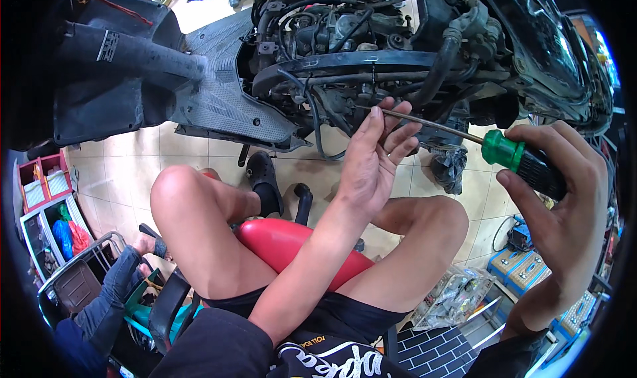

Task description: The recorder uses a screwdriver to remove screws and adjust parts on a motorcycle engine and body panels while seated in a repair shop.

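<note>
My right hand (pixel 559 192) holds a screwdriver (pixel 504 150) by its green-and-black handle. Its long metal shaft slants up-left to my left hand (pixel 378 152), whose thumb and fingertips pinch it close to the tip. The tip is at the underside of the scooter's exposed engine and frame (pixel 318 66), among black hoses (pixel 312 113) and small fittings; what exactly it touches is too small to tell. A dark textured footboard (pixel 225 99) adjoins the engine on the left.
My knees straddle a red padded seat (pixel 292 242). At left are a red-framed cabinet (pixel 46 179) and another person's leg and bare foot (pixel 116 292). At lower right stand a clear parts container (pixel 444 295) and blue-beige cases (pixel 517 268). A dark wrapped part (pixel 446 169) hangs below the engine.
</note>
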